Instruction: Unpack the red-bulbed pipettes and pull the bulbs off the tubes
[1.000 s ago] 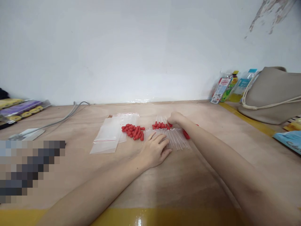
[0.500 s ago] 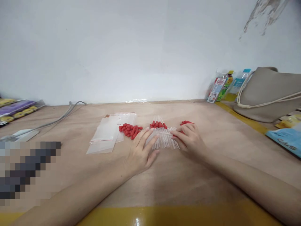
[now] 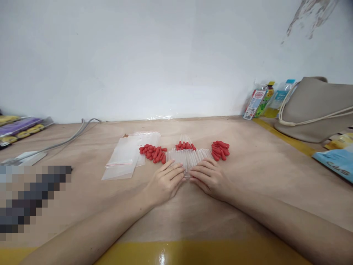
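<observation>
A row of thin clear tubes [image 3: 190, 156] lies side by side on the table in front of me, pointing away. My left hand [image 3: 167, 180] rests on the near left part of the row, fingers stretched out. Over the near right part lies my right hand [image 3: 209, 176], its fingers extended and side by side. Both hands touch the tubes without gripping any; their fingertips almost meet. Red rubber bulbs [image 3: 153, 152] are heaped left of the row, and another pile of red bulbs [image 3: 220, 150] sits to its right. Behind it are tubes with red bulbs [image 3: 185, 145] fitted on their ends.
Flat clear zip bags [image 3: 120, 158] lie left of the bulbs. A grey cable [image 3: 70, 139] runs along the left. Bottles [image 3: 281, 97], a carton [image 3: 255, 104], a grey bag [image 3: 314, 110] and a blue packet [image 3: 335, 163] stand or lie at the right. Yellow tape [image 3: 176, 252] edges the table.
My right hand has moved back toward me and left onto the tubes, uncovering the right pile of bulbs. My left hand has shifted slightly nearer, its fingers closer together.
</observation>
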Available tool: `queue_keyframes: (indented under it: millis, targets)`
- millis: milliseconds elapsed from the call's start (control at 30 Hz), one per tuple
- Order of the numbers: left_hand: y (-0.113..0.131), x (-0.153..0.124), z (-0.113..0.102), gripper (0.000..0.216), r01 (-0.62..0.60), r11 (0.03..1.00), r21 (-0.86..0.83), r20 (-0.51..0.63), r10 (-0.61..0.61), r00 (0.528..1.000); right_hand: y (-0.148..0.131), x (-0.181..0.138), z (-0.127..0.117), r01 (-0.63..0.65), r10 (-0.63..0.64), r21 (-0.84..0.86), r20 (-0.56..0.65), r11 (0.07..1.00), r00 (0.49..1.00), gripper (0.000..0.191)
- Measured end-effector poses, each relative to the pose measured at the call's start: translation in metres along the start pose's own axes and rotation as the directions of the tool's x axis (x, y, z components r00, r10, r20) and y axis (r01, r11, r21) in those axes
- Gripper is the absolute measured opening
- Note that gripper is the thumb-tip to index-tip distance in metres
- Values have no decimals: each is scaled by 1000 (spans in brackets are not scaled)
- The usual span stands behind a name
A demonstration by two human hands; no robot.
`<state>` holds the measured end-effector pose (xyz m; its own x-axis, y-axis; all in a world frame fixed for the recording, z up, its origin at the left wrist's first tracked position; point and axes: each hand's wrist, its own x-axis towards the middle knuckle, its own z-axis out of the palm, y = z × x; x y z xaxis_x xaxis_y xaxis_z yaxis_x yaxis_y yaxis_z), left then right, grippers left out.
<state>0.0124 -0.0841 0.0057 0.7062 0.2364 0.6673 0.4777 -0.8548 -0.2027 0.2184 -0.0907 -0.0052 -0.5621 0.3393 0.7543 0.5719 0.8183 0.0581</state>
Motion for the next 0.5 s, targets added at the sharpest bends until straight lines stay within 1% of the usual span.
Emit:
queue_keyframes:
  millis: [167, 367, 433, 500]
  targets:
    - [1, -2, -2, 11, -20, 998, -64, 0, 20, 1000, -1, -2, -1, 43, -43, 47, -4, 998, 999, 10]
    - [-1, -8, -1, 14, -17, 992, -125, 3, 17, 1000, 0, -7, -3, 89, -88, 52, -32, 995, 996, 18]
    - [-7, -14, -4, 14, 5, 991, -135, -11, -6, 1000, 5, -11, -7, 73, -71, 29, -58, 997, 996, 18]
    - [-15, -20, -8, 14, 52, 991, -120, -46, -58, 997, 11, -14, -13, 27, -28, -12, -103, 1000, 994, 17]
